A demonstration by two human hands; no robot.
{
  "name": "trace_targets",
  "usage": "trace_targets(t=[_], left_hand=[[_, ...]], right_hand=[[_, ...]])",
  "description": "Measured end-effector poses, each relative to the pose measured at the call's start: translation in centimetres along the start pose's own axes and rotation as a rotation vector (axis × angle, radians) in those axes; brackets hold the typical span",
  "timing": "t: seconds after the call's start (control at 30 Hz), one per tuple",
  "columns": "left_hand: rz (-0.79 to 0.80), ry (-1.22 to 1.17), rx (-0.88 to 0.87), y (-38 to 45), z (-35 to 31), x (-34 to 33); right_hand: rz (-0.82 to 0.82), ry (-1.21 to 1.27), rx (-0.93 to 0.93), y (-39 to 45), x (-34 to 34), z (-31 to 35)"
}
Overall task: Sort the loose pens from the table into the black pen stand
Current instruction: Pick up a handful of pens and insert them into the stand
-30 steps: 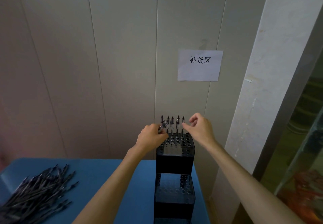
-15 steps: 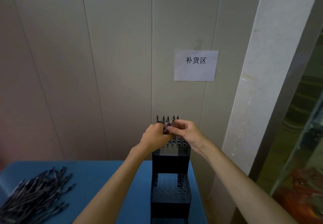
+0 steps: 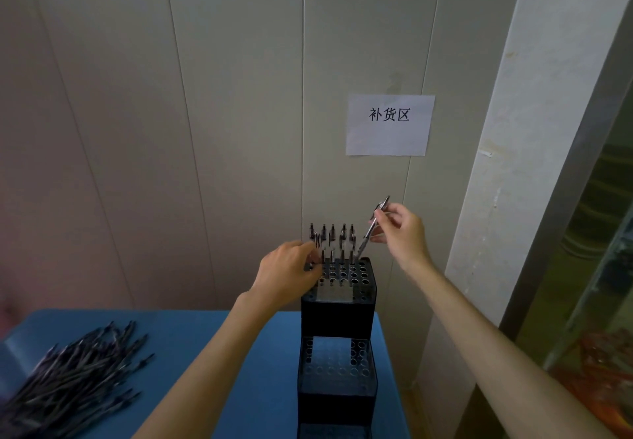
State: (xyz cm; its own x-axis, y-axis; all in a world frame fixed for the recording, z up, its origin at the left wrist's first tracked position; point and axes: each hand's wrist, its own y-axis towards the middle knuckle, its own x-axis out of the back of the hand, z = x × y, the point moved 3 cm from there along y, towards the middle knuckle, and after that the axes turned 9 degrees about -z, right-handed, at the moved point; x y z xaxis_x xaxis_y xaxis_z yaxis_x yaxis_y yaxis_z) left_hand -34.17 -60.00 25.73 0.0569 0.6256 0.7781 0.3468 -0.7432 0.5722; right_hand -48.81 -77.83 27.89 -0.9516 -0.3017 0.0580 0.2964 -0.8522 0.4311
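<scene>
Blue tabletop fills the bottom of the view, pushed against a pale panelled wall. Nearest, at the table's left edge, a heap of loose pens lies tangled, dark and slim, well apart from everything else. Toward the right edge stands the black pen stand, stepped in tiers, its lower tier showing only bare holes and its top tier pierced with rows of sockets. Over the near left corner of that top tier the left hand rests with fingers curled, seemingly clutching a few spare pens, though what it grips is mostly hidden. Along the far row a line of standing pens is already seated upright. Just beyond, the right hand pinches one pen near its upper, clip end, tilted with the tip dipping into the far right corner socket. A pen like this should be light, stiff and smooth-barrelled, so a fingertip pinch high on the barrel looks enough; holding nearer the middle would likely steady the tip better when aiming for a narrow hole. Furthest back, a paper sign hangs on the wall beside a white pillar.
</scene>
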Motion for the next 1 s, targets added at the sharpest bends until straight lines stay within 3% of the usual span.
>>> trace_targets(t=[0.13, 0.4, 0.53, 0.67, 1.0], left_hand=[[0.006, 0.009, -0.008, -0.3, 0.3, -0.1], [0.023, -0.020, 0.004, 0.0, 0.2, 0.0], [0.015, -0.025, 0.006, 0.0, 0.1, 0.0], [0.020, -0.029, 0.016, -0.2, 0.1, -0.1], [0.004, -0.004, 0.080, -1.1, 0.2, 0.5]], right_hand=[[-0.020, -0.223, 0.181, 0.6, 0.0, -0.4], [0.072, -0.383, 0.262, 0.1, -1.0, -1.2], [0.096, -0.405, 0.258, 0.2, -1.0, -1.3], [0.259, -0.572, 0.252, -0.4, -1.5, -2.2], [0.216, -0.660, 0.192, -1.8, -0.4, -4.1]])
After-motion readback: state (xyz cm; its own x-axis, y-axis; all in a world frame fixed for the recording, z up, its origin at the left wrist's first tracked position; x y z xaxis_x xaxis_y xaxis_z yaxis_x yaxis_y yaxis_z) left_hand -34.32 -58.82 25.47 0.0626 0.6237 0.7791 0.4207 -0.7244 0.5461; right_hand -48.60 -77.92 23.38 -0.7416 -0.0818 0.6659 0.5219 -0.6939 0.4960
